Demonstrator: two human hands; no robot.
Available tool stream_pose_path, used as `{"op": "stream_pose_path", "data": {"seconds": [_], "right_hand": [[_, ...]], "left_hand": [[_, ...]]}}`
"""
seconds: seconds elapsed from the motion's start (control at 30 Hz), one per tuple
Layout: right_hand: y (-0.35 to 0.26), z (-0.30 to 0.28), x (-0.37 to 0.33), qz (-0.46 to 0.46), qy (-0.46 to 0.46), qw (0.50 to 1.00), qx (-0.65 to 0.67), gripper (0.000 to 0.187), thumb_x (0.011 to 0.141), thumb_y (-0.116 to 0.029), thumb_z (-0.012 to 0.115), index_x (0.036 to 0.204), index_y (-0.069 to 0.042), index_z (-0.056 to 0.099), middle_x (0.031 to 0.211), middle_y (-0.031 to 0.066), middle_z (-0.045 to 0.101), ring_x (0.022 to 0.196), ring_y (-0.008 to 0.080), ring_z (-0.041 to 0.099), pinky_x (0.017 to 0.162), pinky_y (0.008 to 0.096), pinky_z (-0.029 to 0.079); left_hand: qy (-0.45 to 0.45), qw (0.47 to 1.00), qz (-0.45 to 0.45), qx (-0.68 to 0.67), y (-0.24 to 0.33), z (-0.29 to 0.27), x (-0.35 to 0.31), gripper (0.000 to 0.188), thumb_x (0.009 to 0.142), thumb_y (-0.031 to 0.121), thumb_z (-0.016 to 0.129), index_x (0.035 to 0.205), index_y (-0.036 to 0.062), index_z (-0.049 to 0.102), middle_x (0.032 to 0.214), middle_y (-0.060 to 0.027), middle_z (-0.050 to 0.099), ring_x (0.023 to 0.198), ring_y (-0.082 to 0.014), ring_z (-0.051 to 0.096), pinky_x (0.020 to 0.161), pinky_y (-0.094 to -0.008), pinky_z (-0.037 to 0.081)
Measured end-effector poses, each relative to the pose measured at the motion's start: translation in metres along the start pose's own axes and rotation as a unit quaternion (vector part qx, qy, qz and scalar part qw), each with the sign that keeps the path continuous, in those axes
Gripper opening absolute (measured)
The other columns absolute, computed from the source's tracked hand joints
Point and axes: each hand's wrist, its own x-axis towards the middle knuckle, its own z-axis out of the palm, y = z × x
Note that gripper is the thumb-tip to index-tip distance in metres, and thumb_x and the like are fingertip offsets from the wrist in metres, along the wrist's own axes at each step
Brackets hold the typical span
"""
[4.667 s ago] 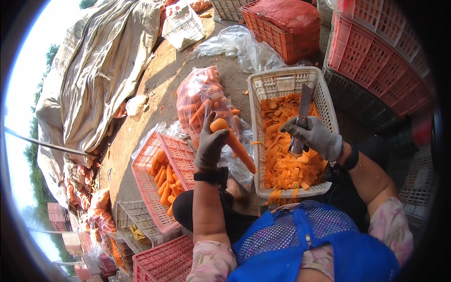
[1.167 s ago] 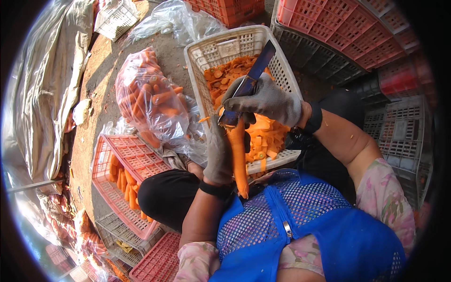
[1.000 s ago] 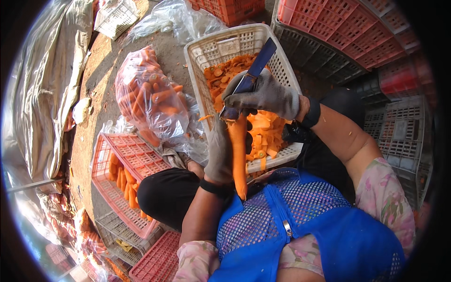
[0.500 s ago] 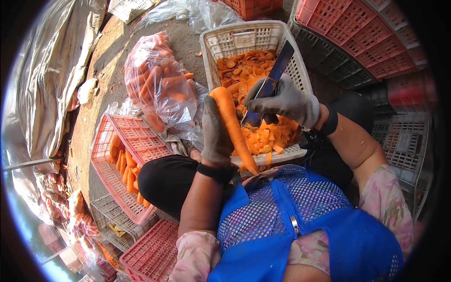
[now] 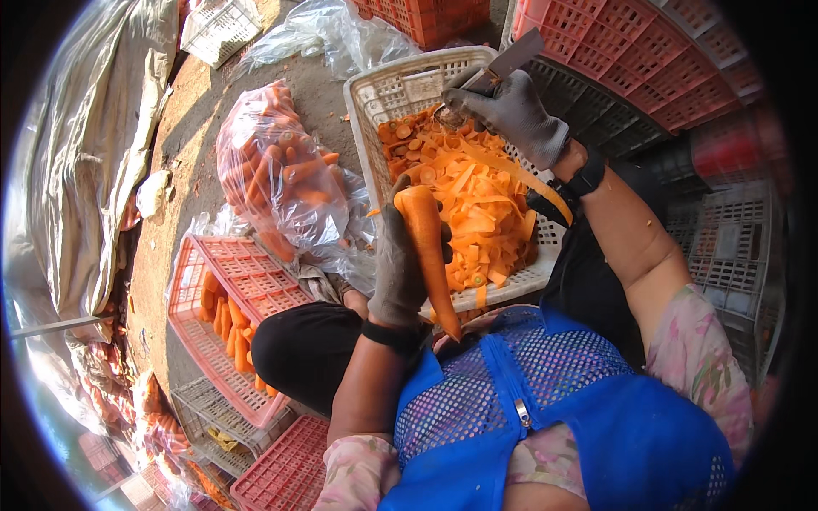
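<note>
My left hand (image 5: 399,264), in a grey work glove, is wrapped round a large orange carrot (image 5: 426,247), its thick end up and its tip toward my lap. My right hand (image 5: 521,115), gloved too, is closed on a knife (image 5: 511,60) with a broad flat blade pointing up and away; the tool's other end is partly hidden. It is apart from the carrot, over the far right of a whitish crate (image 5: 362,128) full of carrot peelings (image 5: 486,230) and cut-off ends. A long curling peel (image 5: 532,180) stretches below my right hand toward the wrist.
Left of the crate stands a clear plastic bag of carrots (image 5: 277,162). Nearer, a tilted pink crate (image 5: 247,268) holds more carrots beside my knee. Stacked red and dark crates (image 5: 622,60) rise at the far right. Crumpled plastic film (image 5: 332,38) lies at the back.
My right hand has moved up and away from the carrot with the knife, and a long peel now shows beneath it. My left hand has lowered slightly, still round the carrot.
</note>
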Motion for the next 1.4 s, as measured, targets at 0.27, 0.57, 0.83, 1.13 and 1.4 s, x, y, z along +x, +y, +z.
{"op": "stream_pose_path", "data": {"seconds": [0.27,0.57,0.83,1.13,1.4], "right_hand": [[-0.096,0.029,-0.089,0.219,-0.43,0.849,0.214,0.018,0.094,-0.014,0.087,0.107,-0.002,0.082,0.089,0.0065,0.082,0.078,0.0096,0.074,0.068,0.025,0.057],[0.022,-0.002,0.011,0.215,-0.087,0.971,-0.064,0.025,0.098,-0.013,0.085,0.116,0.003,0.077,0.098,0.0096,0.081,0.084,0.0133,0.077,0.07,0.0299,0.062],[-0.092,0.03,-0.084,0.249,-0.375,0.859,0.243,0.017,0.092,-0.014,0.088,0.102,-0.001,0.082,0.087,0.007,0.082,0.073,0.0094,0.074,0.061,0.0265,0.056],[0.019,0.011,-0.005,-0.002,-0.114,0.991,-0.075,0.023,0.099,-0.011,0.083,0.119,0.0,0.078,0.099,0.006,0.082,0.088,0.0113,0.076,0.074,0.0264,0.061],[-0.088,0.034,-0.084,0.162,-0.3,0.909,0.241,0.019,0.094,-0.017,0.089,0.105,-0.003,0.083,0.085,0.0048,0.081,0.073,0.006,0.072,0.06,0.0243,0.054]], "left_hand": [[0.026,0.999,-0.02,-0.014,-0.008,-0.019,0.017,0.068,0.11,0.072,0.049,0.129,0.008,0.063,0.094,-0.0064,0.069,0.077,-0.017,0.069,0.067,-0.0295,0.059],[-0.045,0.993,0.004,0.109,-0.006,-0.005,-0.008,0.079,0.112,0.07,0.045,0.161,0.0078,0.049,0.103,-0.006,0.068,0.081,-0.0157,0.067,0.069,-0.0294,0.057],[0.061,0.998,-0.002,-0.026,-0.008,-0.02,0.019,0.081,0.105,0.082,0.047,0.132,0.0073,0.063,0.097,-0.0065,0.069,0.082,-0.0179,0.068,0.071,-0.0331,0.059],[-0.018,0.994,-0.105,0.034,-0.008,0.003,-0.007,0.076,0.105,0.08,0.051,0.135,0.0108,0.063,0.103,-0.005,0.07,0.079,-0.0165,0.066,0.064,-0.0301,0.056],[0.043,0.999,-0.025,-0.002,0.003,-0.017,0.012,0.08,0.1,0.082,0.057,0.13,0.0077,0.065,0.09,-0.0046,0.068,0.075,-0.0155,0.067,0.064,-0.0301,0.058]]}}
